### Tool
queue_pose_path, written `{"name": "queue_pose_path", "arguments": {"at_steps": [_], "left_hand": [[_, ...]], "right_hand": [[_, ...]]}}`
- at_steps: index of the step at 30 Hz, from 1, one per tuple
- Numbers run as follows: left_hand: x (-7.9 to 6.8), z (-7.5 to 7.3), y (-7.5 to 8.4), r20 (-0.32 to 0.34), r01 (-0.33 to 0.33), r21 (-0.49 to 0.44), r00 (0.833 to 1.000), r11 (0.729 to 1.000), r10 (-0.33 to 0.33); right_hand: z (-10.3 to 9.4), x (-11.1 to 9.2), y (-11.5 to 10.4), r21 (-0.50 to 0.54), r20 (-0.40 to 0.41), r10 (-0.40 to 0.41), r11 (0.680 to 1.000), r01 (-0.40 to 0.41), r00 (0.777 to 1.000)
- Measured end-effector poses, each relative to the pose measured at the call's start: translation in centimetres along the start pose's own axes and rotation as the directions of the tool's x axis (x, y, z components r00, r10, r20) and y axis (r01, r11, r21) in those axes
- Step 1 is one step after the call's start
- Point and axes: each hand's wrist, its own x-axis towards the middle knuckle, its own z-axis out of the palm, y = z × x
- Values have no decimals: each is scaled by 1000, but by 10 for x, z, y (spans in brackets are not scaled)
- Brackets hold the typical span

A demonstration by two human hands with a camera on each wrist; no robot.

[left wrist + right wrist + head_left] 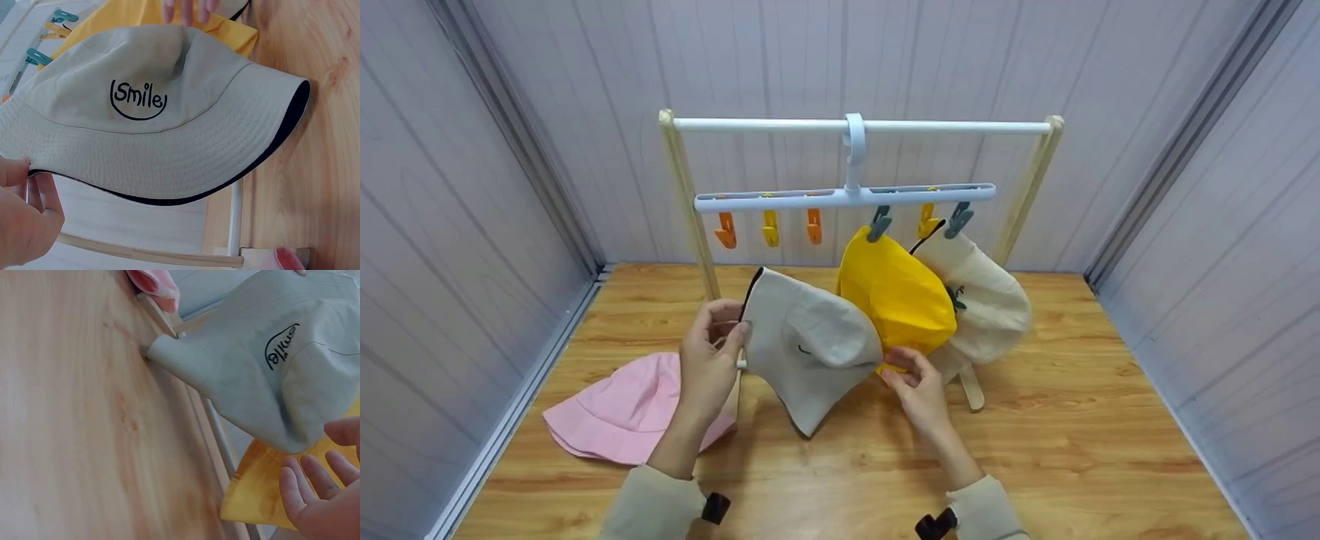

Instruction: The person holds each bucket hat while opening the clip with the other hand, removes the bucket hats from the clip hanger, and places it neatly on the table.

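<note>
A light grey bucket hat (810, 322) with a dark brim edge and the word "Smile" (139, 97) on its crown is held up in front of a hanger. My left hand (716, 360) pinches its brim between thumb and fingers. By the hat's crown, my right hand (916, 386) has loosely bent fingers and grips nothing; its fingertips (289, 467) are right at the crown's lower edge, before a yellow hat (900, 292). That yellow hat hangs from a grey-blue clip (879, 223). Right of it, a cream hat (986, 300) hangs from another grey-blue clip (959, 220).
The pale blue hanger (780, 200) hooks over the white bar (765, 124) of a wooden-legged rack. Orange clips (725, 230) and a yellow clip (769, 228) hang bare on its left side. A pink hat (622, 409) lies on the wooden table (1080, 420) at left. Panel walls (1207, 225) surround the table.
</note>
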Motion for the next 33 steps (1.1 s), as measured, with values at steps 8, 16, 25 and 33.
{"name": "queue_pose_path", "arguments": {"at_steps": [8,16,25,33], "left_hand": [[-1,-1,0,-19,-2,-1,1000,1000,2],[-2,-3,-1,-23,3,-11,1000,1000,-3],[-4,-6,-6,-42,29,-27,999,999,-30],[-5,-9,-4,-61,45,-53,997,998,-48]], "right_hand": [[13,-1,15,7,-7,37,999,-37,999],[23,2,23,80,-37,117,990,-114,992],[31,-2,21,191,-50,155,971,-143,987],[30,0,14,167,-103,125,980,-107,987]]}}
